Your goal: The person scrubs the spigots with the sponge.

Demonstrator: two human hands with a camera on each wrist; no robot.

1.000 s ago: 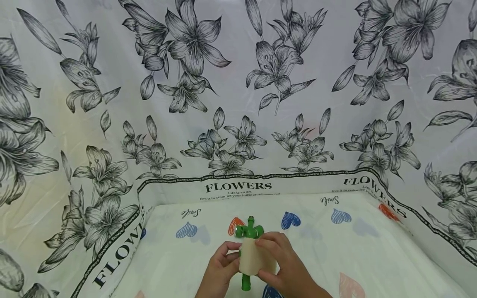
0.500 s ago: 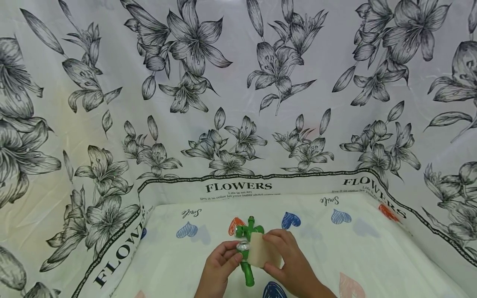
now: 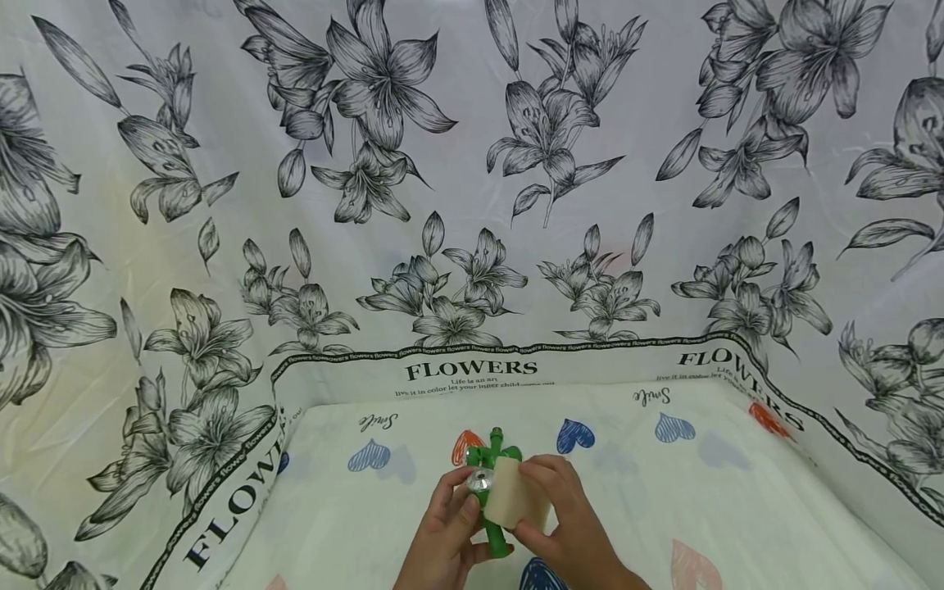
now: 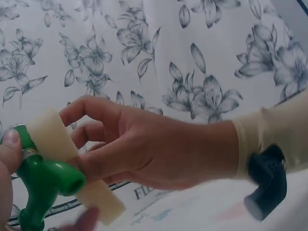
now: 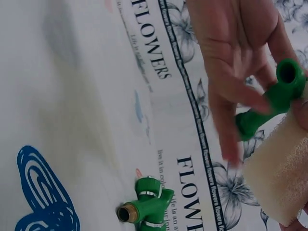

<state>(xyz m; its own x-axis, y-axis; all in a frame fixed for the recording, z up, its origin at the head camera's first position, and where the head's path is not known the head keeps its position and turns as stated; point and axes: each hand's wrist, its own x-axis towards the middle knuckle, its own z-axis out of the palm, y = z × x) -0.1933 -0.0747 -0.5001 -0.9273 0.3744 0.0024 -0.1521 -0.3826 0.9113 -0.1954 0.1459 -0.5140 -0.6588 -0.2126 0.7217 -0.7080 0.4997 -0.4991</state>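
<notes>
Moved: since a second ago the sponge has slid off to the fitting's right, baring its metal end.
Table (image 3: 737, 500): heart-print cloth under the hands.
Right hand (image 3: 564, 524): pinches beige sponge (image 3: 512, 500).
Left hand (image 3: 446, 537): fingers curled round green pipe fitting (image 3: 492, 524), left of sponge.
Second fitting (image 3: 494, 449): lies on the table just behind sponge.

You are at a makeshift recording booth: a flower-printed backdrop cloth (image 3: 472, 205) reading "FLOWERS" hangs across the far side and wraps round left and right, enclosing a table cover (image 3: 664, 492) printed with coloured hearts.
</notes>
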